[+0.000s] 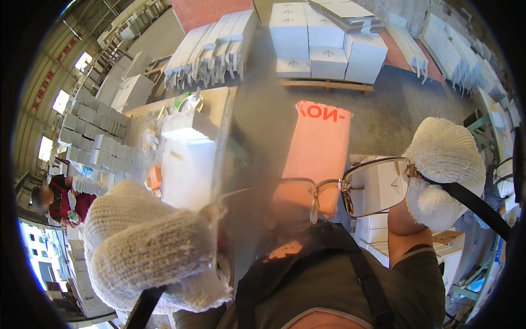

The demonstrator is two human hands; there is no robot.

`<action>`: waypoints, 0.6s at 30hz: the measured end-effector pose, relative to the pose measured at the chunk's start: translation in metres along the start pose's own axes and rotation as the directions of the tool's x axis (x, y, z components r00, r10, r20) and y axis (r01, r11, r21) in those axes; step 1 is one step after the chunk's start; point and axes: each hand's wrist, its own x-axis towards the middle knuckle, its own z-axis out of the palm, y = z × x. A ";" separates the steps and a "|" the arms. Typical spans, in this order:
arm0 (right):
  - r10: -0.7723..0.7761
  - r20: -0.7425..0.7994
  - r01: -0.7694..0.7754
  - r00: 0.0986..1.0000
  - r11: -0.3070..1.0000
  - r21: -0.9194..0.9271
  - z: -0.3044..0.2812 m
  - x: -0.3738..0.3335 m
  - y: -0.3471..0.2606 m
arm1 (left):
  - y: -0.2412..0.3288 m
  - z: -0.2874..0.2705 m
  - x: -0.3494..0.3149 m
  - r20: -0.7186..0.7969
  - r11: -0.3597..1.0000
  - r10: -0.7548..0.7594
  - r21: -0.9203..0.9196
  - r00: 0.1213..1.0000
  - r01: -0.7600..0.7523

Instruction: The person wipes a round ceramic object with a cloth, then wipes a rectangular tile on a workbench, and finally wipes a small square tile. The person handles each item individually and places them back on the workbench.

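Note:
A pair of thin metal-rimmed eyeglasses (330, 185) is held up close to me, between my two hands. My left hand (153, 249), in a thick off-white knitted glove, is curled at the left end of the frame. At the right hinge, my right hand (446, 170) is closed in a matching glove, its wrist bent upward. A black strip (475, 207) runs from that hinge down to the right. The left lens area looks hazy, and the fingertips are partly hidden by the gloves' folds.
Beyond the glasses lies a long orange-pink wrapped package (320, 145). To the left, a worktable (223, 118) carries white blocks and an orange object (154, 177). White boxes (329, 52) stand on a pallet farther off. A person in dark red (68, 200) is at far left.

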 end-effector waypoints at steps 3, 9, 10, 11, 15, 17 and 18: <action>0.022 -0.090 -0.029 0.996 0.996 -0.079 0.025 0.008 -0.004 | 0.003 -0.002 -0.001 -0.014 1.000 0.016 0.005 1.000 -0.016; 0.037 -0.157 -0.027 0.987 0.998 0.062 0.088 0.027 -0.039 | 0.019 -0.011 -0.004 -0.048 0.998 0.058 0.038 0.997 -0.056; -0.030 -0.095 0.037 0.995 0.997 0.071 0.089 0.034 -0.042 | 0.022 -0.014 -0.005 -0.057 0.997 0.071 0.046 0.996 -0.069; -0.080 -0.052 0.084 0.995 0.993 0.083 0.090 0.040 -0.043 | 0.025 -0.017 -0.007 -0.068 0.995 0.085 0.059 0.994 -0.081; -0.204 0.051 0.197 0.978 0.972 0.126 0.090 0.058 -0.050 | 0.031 -0.026 -0.015 -0.099 0.988 0.127 0.098 0.987 -0.117; -0.251 0.079 0.237 0.965 0.960 0.150 0.091 0.064 -0.054 | 0.033 -0.032 -0.019 -0.111 0.985 0.143 0.115 0.984 -0.130; -0.266 0.090 0.249 0.960 0.955 0.161 0.091 0.065 -0.055 | 0.034 -0.033 -0.021 -0.115 0.983 0.149 0.123 0.982 -0.135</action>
